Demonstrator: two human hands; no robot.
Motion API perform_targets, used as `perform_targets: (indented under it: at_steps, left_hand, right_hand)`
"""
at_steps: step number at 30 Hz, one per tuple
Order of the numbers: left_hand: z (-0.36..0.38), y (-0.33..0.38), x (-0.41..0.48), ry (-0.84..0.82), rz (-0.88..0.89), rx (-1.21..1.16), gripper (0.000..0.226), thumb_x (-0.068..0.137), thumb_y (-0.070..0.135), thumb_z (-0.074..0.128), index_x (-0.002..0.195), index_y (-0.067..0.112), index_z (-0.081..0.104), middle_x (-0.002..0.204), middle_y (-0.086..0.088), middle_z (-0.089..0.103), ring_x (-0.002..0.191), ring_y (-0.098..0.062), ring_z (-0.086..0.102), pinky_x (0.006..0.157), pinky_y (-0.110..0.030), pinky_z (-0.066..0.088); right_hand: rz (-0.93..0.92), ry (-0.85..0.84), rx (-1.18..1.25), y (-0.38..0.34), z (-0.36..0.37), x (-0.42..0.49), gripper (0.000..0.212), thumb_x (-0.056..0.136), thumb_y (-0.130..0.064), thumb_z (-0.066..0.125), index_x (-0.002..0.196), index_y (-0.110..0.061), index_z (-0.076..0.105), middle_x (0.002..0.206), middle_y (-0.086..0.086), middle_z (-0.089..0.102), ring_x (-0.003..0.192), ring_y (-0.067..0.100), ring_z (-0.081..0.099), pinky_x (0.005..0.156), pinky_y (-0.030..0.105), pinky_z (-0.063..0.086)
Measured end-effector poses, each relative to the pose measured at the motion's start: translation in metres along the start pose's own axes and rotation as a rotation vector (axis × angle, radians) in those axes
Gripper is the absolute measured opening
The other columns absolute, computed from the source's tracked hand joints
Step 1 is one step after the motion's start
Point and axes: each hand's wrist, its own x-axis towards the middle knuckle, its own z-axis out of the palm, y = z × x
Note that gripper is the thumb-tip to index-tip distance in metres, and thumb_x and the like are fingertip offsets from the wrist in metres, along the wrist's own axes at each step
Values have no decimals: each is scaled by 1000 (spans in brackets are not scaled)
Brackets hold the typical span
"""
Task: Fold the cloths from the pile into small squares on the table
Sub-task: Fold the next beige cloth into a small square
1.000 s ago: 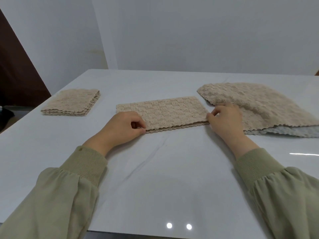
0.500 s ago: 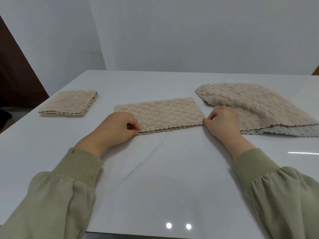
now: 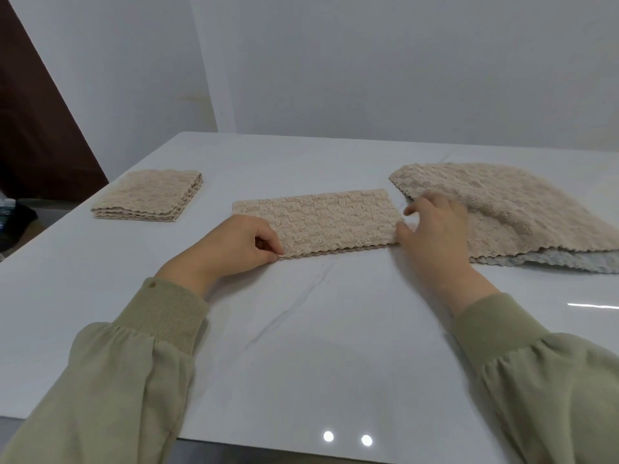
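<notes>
A beige textured cloth (image 3: 328, 222), folded into a long strip, lies flat mid-table. My left hand (image 3: 231, 246) pinches its near left corner between thumb and fingers. At the strip's right end my right hand (image 3: 435, 232) is blurred, its fingers spread and loose, with the thumb by the near right corner and nothing gripped. The pile of unfolded beige cloths (image 3: 509, 209) lies just behind and to the right of that hand.
A stack of folded beige squares (image 3: 150, 195) sits at the table's far left. The white marble-look table (image 3: 301, 329) stretches toward me below the strip. A grey wall stands behind the table, with a dark brown panel at far left.
My right hand has let go of the strip's right corner and spread its fingers. My left hand keeps its pinch on the left corner, and the strip stays flat.
</notes>
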Motion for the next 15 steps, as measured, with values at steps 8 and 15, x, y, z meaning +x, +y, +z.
perform_targets:
  at_steps: [8, 15]
  left_hand:
    - [-7, 1, -3, 4, -49, -37, 19, 73, 8, 76, 79, 25, 72, 81, 10, 67, 72, 2, 57, 68, -9, 43]
    - [-23, -11, -13, -10, -146, 18, 13, 73, 8, 76, 72, 21, 72, 72, 13, 64, 64, 5, 56, 58, -5, 41]
  right_hand:
    - [-328, -382, 129, -83, 26, -23, 47, 101, -31, 29, 147, -19, 28, 157, 2, 19, 146, 20, 9, 118, 43, 3]
    - [-311, -520, -21, -83, 39, -21, 51, 100, -38, 23, 149, -24, 20, 159, 0, 13, 146, 19, 5, 117, 46, 3]
